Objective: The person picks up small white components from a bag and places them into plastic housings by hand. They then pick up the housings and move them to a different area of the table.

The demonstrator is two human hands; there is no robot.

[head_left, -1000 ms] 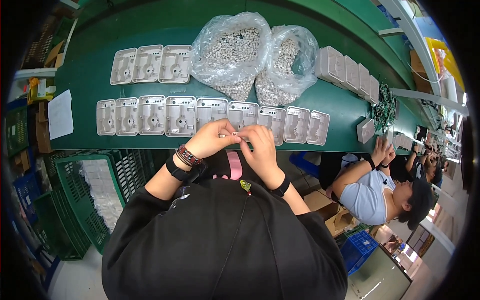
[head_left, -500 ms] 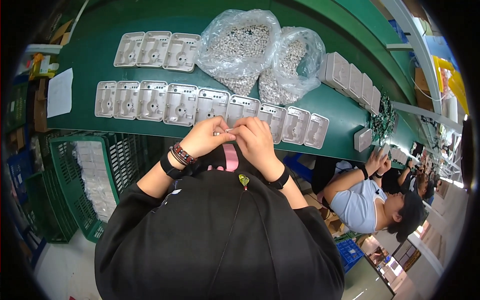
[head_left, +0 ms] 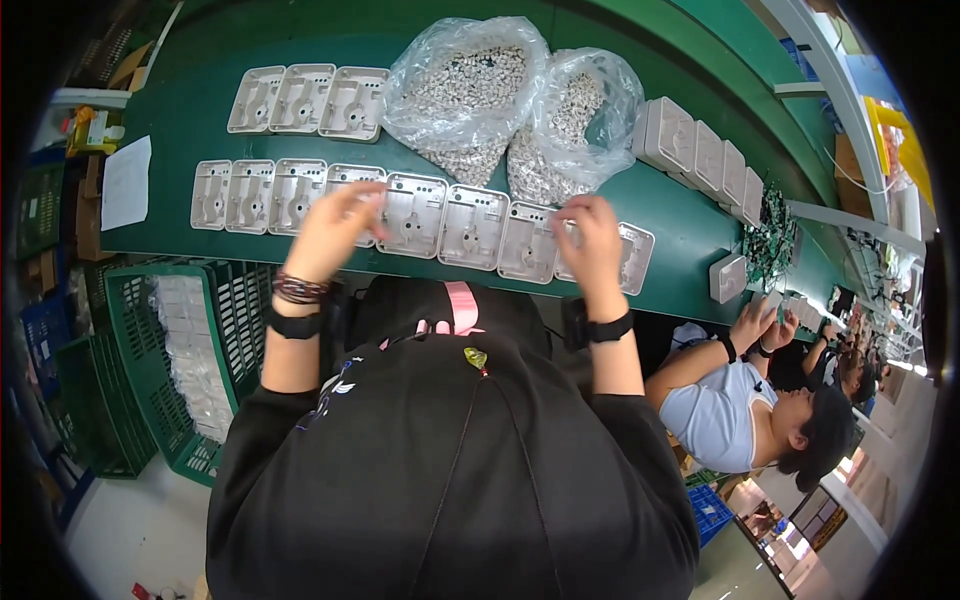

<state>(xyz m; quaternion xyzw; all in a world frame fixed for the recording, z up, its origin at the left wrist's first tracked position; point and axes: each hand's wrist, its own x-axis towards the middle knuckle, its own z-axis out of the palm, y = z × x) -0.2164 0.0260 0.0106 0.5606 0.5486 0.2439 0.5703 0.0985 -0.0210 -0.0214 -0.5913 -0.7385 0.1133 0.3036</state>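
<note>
A row of light-grey plastic housings (head_left: 415,218), open side up with small holes along one end, lies along the near edge of the green table. My left hand (head_left: 338,228) is over a housing left of the middle, fingers spread, with nothing visible in them. Further right, my right hand (head_left: 592,245) hovers at another housing (head_left: 528,243), partly covering the ones beneath. Its thumb and fingers are bent but apart, and I see nothing between them. Two clear plastic bags stand behind the row: a larger bag (head_left: 465,95) and a smaller bag (head_left: 575,120), both full of small whitish-grey parts.
Three more housings (head_left: 350,103) lie at the back left. Grey housings (head_left: 668,135) stand stacked at the right, near a pile of small green parts (head_left: 768,235). A paper sheet (head_left: 126,182) lies far left. Green crates (head_left: 165,370) stand below; a co-worker (head_left: 715,410) sits right.
My hands were together over the middle of the row, pinching something small and whitish. They have parted, the left moving left and the right moving right, and the fingers have loosened.
</note>
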